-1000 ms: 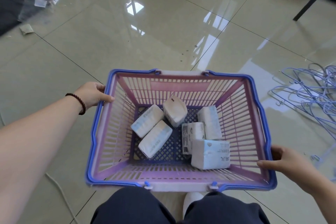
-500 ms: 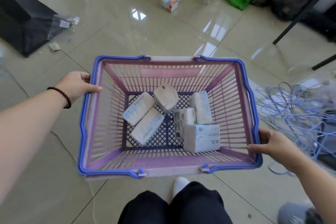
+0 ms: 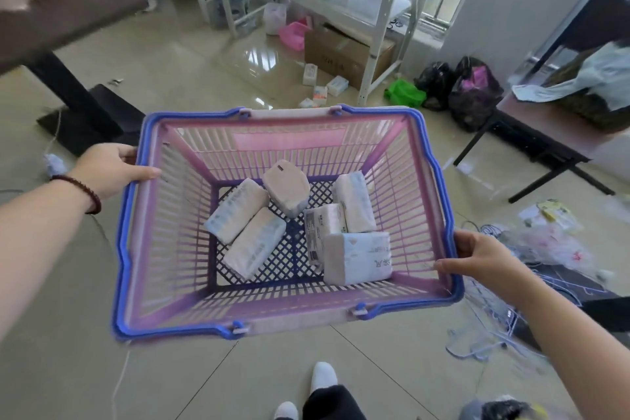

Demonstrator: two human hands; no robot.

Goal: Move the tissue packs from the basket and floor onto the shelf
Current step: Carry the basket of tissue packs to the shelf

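Observation:
I carry a pink basket with a blue rim (image 3: 436, 181) above the tiled floor. My left hand (image 3: 112, 169) grips the rim's left side, thumb over the edge. My right hand (image 3: 484, 257) grips the right side near the front corner. Several white tissue packs (image 3: 356, 257) lie loose on the basket's dark mesh bottom. More small tissue packs (image 3: 320, 90) lie scattered on the floor ahead, at the foot of a white metal shelf (image 3: 381, 20) that holds colourful goods.
A cardboard box (image 3: 344, 51) and a pink tub (image 3: 294, 34) sit under the shelf. Black and green bags (image 3: 474, 92) lie to its right. A dark table (image 3: 64, 27) stands at the left, a low bench (image 3: 545, 133) at the right, with wire hangers (image 3: 491, 327) on the floor.
The view has lifted and moved forward with the basket. The shelf, boxes and floor packs are now in sight ahead. Both hands keep the same hold on the rim.

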